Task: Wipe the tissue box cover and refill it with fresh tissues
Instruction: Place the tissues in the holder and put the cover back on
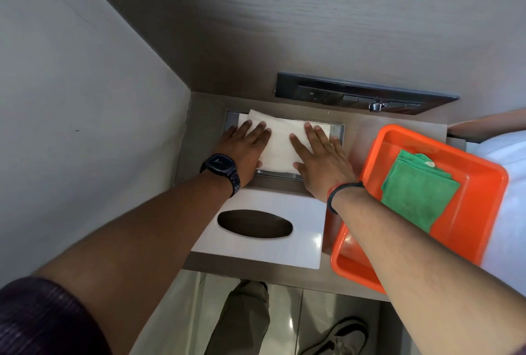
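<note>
A stack of white tissues (280, 142) lies in a metal-rimmed recess (337, 131) sunk into the wooden counter. My left hand (244, 150) lies flat on the stack's left part, fingers spread. My right hand (320, 160) presses flat on its right part. Neither hand grips anything. The white tissue box cover (306, 226), a flat plate with a dark oval slot (254, 224), rests on the counter just in front of the recess, under my wrists.
An orange plastic tray (481, 192) holding a folded green cloth (418, 189) sits at the counter's right, overhanging the front edge. A dark switch panel (361, 93) is on the back wall. A grey wall closes the left side. White bedding (509, 201) lies at right.
</note>
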Motion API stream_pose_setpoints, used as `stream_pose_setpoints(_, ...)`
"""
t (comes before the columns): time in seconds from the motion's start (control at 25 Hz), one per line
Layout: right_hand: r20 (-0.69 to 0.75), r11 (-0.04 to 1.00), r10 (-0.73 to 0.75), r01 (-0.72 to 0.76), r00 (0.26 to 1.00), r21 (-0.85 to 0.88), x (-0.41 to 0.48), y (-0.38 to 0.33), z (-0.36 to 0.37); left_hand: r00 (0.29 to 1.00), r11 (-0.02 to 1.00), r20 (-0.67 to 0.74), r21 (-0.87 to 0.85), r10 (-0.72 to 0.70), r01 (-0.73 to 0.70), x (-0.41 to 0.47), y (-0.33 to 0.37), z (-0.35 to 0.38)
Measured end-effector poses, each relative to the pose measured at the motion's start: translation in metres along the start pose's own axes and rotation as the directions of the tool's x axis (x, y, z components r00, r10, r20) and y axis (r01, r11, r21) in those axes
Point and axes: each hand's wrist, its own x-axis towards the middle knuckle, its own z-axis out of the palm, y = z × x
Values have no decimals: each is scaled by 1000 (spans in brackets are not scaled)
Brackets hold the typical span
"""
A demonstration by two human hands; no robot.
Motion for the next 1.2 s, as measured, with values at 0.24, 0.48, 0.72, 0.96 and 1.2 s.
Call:
stream_pose_setpoints(0.24, -363, 871, 334, -137, 870, 472, -41, -22, -17, 892, 828, -177, -479, -416, 291, -43, 5, -15)
stream_pose_setpoints(0.48, 94, 593, 630, -555, 771, 583, -98, -51, 3, 572, 115, 371, -759, -732, 640, -136, 28, -1)
stream_pose_setpoints(0.72, 343, 416, 612, -659, 712, 627, -104, -58, 18, 492, 88, 373, -721, -786, 687, -140, 36, 10)
stream_pose_setpoints(0.96, 21, 367, 774, -475, 633, 800, -92, -46, -23, 591, 210, 125, -860, -797, 465, -99, 26, -53)
stream_pose_setpoints(1.2, -37, 360, 815, -456, 579, 814, -38, -3, -47, 672, 192, 148, -894, -725, 404, -27, 9, -79)
